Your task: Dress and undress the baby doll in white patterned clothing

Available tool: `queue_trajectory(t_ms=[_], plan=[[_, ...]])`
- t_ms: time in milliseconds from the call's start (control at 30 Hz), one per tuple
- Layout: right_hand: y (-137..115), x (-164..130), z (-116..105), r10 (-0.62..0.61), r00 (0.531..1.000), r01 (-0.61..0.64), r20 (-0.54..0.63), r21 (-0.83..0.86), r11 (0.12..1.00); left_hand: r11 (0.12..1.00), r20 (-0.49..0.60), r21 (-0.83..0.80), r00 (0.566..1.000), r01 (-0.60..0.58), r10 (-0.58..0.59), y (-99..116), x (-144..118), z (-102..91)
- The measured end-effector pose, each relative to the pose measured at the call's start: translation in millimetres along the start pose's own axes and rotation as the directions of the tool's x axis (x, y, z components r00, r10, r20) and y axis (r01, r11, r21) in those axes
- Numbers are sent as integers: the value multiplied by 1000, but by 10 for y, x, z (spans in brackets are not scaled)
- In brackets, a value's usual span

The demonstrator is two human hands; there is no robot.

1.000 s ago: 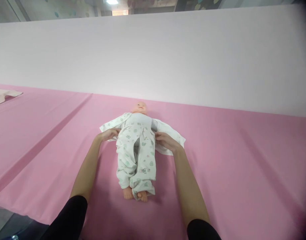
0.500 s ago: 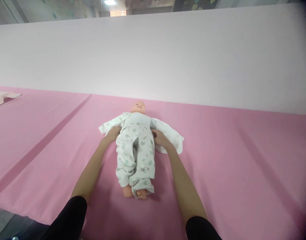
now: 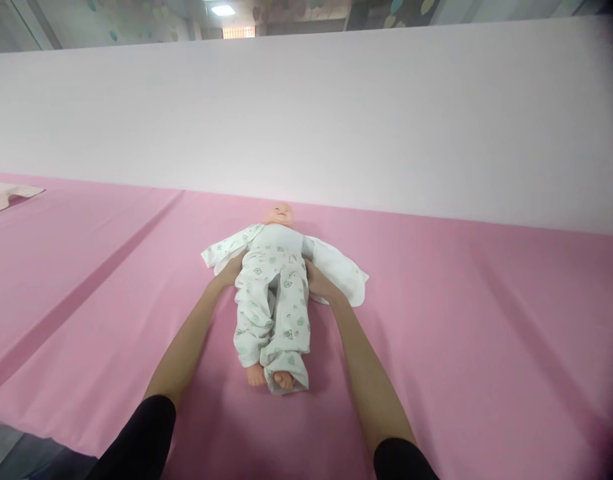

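1. Both hands gripped the waistband of the printed trousers point(image 3: 273, 300): the left hand point(image 3: 233, 269) clenched on the doll's left-of-view hip, the right hand point(image 3: 319, 281) on the other.
2. The baby doll point(image 3: 279, 267) lay on its back on the pink sheet point(image 3: 436, 333), head toward the white wall panel point(image 3: 306, 120), bare feet toward the person.
3. An open white top point(image 3: 343, 273) spread flat beneath the doll's torso.
4. A pale cloth point(image 3: 6, 195) lay at the sheet's far left edge.

The person is wearing black sleeves point(image 3: 136, 440), pushed up past the elbows and leaving both forearms point(image 3: 366, 380) bare; the hands are showing no gloves, rings or watch.
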State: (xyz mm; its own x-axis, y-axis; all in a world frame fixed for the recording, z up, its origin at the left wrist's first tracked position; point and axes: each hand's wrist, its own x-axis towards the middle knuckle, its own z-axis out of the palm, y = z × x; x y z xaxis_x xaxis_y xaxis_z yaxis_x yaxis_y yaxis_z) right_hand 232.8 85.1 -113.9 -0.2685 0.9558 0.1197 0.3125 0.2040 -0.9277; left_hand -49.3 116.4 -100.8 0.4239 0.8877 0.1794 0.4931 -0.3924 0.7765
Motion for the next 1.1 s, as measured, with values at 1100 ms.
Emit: queue_trajectory(t_ms=[1100], plan=[[-79, 370, -180, -93, 897, -9, -431, -230, 973, 932, -597, 245, 799, 269, -73, 93, 407, 14]])
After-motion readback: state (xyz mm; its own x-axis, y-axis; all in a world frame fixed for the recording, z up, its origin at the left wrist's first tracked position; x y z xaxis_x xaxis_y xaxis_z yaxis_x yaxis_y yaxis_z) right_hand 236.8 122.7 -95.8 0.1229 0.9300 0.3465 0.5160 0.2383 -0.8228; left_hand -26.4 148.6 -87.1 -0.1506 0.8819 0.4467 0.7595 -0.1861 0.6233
